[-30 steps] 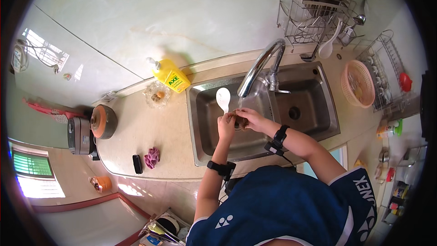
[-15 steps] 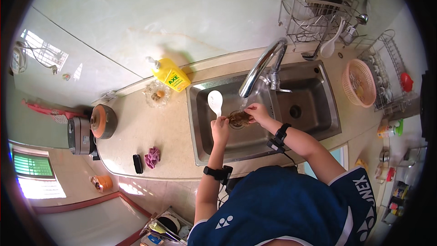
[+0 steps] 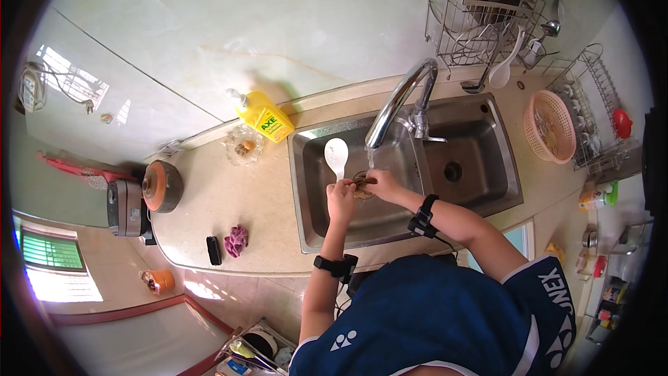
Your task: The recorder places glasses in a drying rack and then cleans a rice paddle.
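Note:
Over the left basin of the steel sink point(image 3: 300, 195), both my hands are closed on a small brown, rough clump point(image 3: 361, 188), whose kind I cannot make out. My left hand point(image 3: 341, 200) pinches its left side, and my right hand point(image 3: 384, 186) grips its right side. A white rice paddle point(image 3: 336, 156) points away from me, its handle running down to my left fingers; whether they also hold it is hidden. Water falls from the chrome faucet point(image 3: 400, 104) right beside my right fingers.
A yellow soap bottle point(image 3: 268, 118) and a clear plastic bag point(image 3: 243, 146) stand left behind the sink. A purple cloth point(image 3: 236, 241) and a black object point(image 3: 213, 251) lie nearer. A pink basket point(image 3: 548, 127) is right; a wire rack point(image 3: 452, 21) hangs behind.
My right hand has moved in toward my left, so the brown clump is bunched between them rather than stretched out. The view has shifted slightly.

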### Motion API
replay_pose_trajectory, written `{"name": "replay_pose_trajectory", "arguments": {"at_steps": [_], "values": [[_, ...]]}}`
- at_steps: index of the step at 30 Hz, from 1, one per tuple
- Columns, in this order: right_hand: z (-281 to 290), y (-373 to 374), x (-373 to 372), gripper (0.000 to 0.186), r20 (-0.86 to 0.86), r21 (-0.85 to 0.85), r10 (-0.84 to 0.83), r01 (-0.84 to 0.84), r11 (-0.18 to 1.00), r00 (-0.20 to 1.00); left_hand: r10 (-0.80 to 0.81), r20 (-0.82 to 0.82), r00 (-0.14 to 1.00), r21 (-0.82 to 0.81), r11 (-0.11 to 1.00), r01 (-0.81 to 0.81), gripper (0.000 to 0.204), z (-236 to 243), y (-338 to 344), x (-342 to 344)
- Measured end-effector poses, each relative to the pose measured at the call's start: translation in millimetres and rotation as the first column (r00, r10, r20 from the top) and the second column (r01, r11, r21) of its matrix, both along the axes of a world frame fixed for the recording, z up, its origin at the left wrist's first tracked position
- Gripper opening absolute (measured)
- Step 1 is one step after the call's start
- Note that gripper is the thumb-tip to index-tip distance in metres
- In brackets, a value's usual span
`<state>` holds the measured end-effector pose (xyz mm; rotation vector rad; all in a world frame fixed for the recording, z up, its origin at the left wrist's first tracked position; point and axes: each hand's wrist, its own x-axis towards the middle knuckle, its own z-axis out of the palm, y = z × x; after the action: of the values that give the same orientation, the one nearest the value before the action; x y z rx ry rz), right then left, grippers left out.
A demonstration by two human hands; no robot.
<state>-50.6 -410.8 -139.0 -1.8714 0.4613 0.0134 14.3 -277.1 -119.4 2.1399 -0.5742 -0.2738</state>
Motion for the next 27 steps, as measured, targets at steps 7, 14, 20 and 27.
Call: {"name": "replay_pose_trajectory", "arguments": {"at_steps": [7,14,20,27], "values": [[-2.2,-5.8,0.2,0.014,0.308,-0.023,-0.107,0.119,0.993,0.945,-0.020,0.028,0.999,0.022,1.000,0.019,0.019,-10.2,4.8,4.0],[-19.4,-9.1,-5.4,0.021,0.157,0.373,-0.072,0.008,0.928,0.985,-0.053,-0.009,0.999,-0.040,0.998,0.053,0.018,1.2,-4.3,-2.6],[4.6,-4.5,0.3,0.020,0.029,0.575,-0.303,0.233,0.784,0.952,-0.002,0.025,1.000,-0.012,1.000,0.002,0.030,-5.5,-0.1,-9.2],[5.0,-7.7,0.9,0.023,0.210,0.310,-0.091,0.022,0.951,0.973,-0.063,-0.143,0.988,0.019,0.998,0.066,0.034,-12.1,16.3,-16.0]]}}
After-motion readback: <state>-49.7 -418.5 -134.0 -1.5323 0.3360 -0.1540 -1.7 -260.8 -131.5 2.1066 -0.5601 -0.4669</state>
